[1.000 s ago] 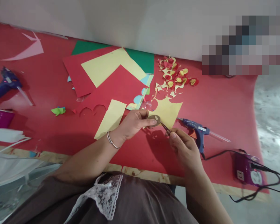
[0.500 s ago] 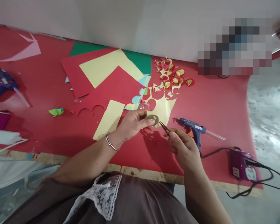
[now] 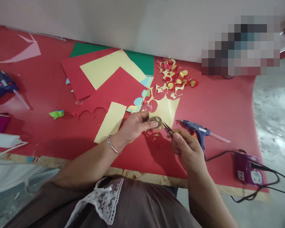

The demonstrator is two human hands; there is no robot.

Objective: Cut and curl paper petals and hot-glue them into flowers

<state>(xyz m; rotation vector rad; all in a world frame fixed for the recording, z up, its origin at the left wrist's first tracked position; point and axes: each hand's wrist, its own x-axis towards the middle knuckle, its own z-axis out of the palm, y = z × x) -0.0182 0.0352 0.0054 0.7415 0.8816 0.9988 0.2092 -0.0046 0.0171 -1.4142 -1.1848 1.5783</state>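
Note:
Between the thumb and fingers of my left hand [image 3: 139, 123] is a small round paper disc [image 3: 159, 121], olive-brown in the shade. A pale patch shows on its face. My right hand [image 3: 186, 144] grips a pair of small pointed scissors [image 3: 168, 127], whose handles are hidden in the fingers. Their slim blades stand slightly apart, tips close to the disc's right edge. Below both hands lies a pale yellow sheet [image 3: 167, 109] with round holes cut from it.
A blue glue gun [image 3: 197, 129] lies right of my right hand, its black cable running near a purple power box [image 3: 248, 169]. Red sheets [image 3: 118, 87], a yellow strip [image 3: 111, 122] and red-yellow paper petals [image 3: 171, 74] cover the middle. Another glue gun [image 3: 4, 84] rests at left.
The disc has turned slightly and shows more of its face. The scissor blades have shifted a little right, and their tips are farther apart.

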